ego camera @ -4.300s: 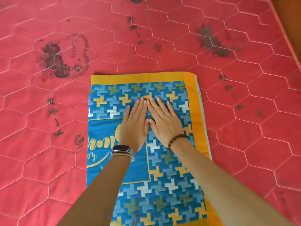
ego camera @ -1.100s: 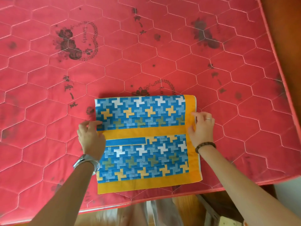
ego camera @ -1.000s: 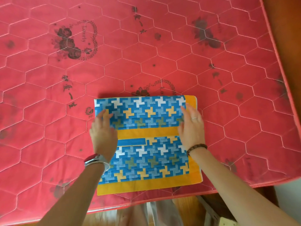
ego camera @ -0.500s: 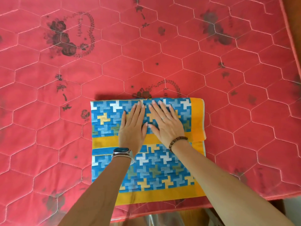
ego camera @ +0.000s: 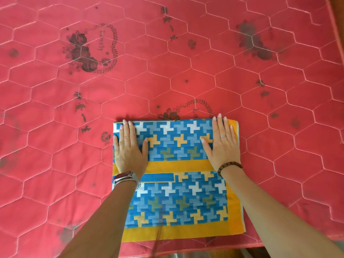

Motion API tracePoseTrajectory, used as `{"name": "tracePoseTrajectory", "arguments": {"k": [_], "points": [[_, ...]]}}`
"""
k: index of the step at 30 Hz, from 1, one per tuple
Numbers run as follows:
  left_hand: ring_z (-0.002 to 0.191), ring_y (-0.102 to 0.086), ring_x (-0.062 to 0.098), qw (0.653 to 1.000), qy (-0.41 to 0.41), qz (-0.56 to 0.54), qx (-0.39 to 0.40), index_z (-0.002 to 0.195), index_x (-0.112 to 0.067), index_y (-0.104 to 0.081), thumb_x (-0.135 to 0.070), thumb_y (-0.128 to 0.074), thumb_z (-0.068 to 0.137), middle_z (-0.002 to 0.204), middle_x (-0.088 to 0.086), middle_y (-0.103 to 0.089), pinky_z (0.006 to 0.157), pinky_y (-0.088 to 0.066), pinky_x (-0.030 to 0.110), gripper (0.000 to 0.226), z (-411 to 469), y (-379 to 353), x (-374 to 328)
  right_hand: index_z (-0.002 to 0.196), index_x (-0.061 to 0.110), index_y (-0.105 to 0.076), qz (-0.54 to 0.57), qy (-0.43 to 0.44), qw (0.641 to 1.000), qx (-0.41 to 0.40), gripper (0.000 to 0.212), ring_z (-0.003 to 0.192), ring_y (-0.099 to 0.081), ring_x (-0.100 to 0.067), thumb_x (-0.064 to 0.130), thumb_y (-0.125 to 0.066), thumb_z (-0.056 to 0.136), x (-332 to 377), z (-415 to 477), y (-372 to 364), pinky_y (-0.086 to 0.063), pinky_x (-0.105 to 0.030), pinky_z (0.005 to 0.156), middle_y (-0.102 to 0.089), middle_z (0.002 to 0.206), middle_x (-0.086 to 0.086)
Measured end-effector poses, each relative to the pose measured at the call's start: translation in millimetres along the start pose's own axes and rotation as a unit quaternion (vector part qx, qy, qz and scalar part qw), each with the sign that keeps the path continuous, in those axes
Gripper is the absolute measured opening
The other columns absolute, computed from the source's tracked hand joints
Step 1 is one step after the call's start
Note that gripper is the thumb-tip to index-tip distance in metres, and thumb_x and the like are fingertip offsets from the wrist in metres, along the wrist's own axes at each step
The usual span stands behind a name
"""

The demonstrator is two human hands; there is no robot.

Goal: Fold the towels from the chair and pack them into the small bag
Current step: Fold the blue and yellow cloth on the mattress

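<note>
Red quilted mattress [ego camera: 55, 164] fills the view, its near edge at the bottom. Close to that edge lies the folded blue-and-orange towel [ego camera: 176, 202]. Both hands press flat on its far half, fingers straight: left hand [ego camera: 130, 151] at the left edge, right hand [ego camera: 223, 149] at the right. Dark floral prints [ego camera: 89, 51] mark the mattress beyond.

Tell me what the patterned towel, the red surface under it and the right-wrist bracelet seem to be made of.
Towel: woven cloth, matte, probably cotton; it lies in soft flat folded layers.
Red surface: quilted fabric over padding, faint sheen; stitched hexagons puff slightly, likely a mattress.
Bracelet: round brown beads, probably wood, though the finish is too small to tell.
</note>
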State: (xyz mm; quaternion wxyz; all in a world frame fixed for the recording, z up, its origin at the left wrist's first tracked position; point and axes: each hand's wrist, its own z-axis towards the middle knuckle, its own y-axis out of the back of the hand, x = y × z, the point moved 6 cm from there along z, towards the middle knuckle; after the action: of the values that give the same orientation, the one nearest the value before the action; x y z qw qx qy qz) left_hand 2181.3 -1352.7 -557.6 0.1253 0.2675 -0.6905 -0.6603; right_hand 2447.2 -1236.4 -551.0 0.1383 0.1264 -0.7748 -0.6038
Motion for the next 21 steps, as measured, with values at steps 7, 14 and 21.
{"name": "tracePoseTrajectory", "arguments": {"k": [7, 14, 21], "points": [[0.147, -0.031, 0.029, 0.994, -0.102, 0.047, 0.005, 0.151, -0.005, -0.035, -0.054, -0.033, 0.097, 0.155, 0.012, -0.04, 0.121, -0.018, 0.052, 0.073, 21.7, 13.9, 0.0, 0.153, 0.01, -0.022, -0.001, 0.023, 1.0, -0.003, 0.068, 0.149, -0.019, -0.026, 0.049, -0.033, 0.099, 1.0, 12.3, 17.0, -0.006, -0.045, 0.123, -0.026, 0.159, -0.008], [0.105, -0.057, 0.039, 0.998, -0.049, 0.041, 0.012, 0.112, -0.011, -0.067, -0.071, -0.05, 0.074, 0.106, 0.016, -0.064, 0.099, -0.04, 0.056, 0.073, 60.1, 44.2, 27.3, 0.14, 0.017, -0.046, 0.034, -0.068, 0.997, 0.006, 0.063, 0.13, -0.04, -0.03, 0.046, -0.064, 0.087, -25.5, 27.9, 37.8, -0.006, -0.05, 0.121, -0.051, 0.131, -0.008], [0.096, -0.055, 0.039, 0.996, -0.079, 0.004, 0.043, 0.093, -0.008, -0.067, -0.037, -0.084, 0.073, 0.094, 0.014, -0.062, 0.088, -0.04, 0.051, 0.039, 63.7, 55.0, 33.4, 0.116, 0.012, -0.06, 0.028, -0.045, 0.998, -0.014, 0.039, 0.105, -0.043, -0.028, 0.034, -0.07, 0.086, -28.1, 29.0, 55.7, -0.029, -0.04, 0.105, -0.053, 0.109, -0.008]]}}
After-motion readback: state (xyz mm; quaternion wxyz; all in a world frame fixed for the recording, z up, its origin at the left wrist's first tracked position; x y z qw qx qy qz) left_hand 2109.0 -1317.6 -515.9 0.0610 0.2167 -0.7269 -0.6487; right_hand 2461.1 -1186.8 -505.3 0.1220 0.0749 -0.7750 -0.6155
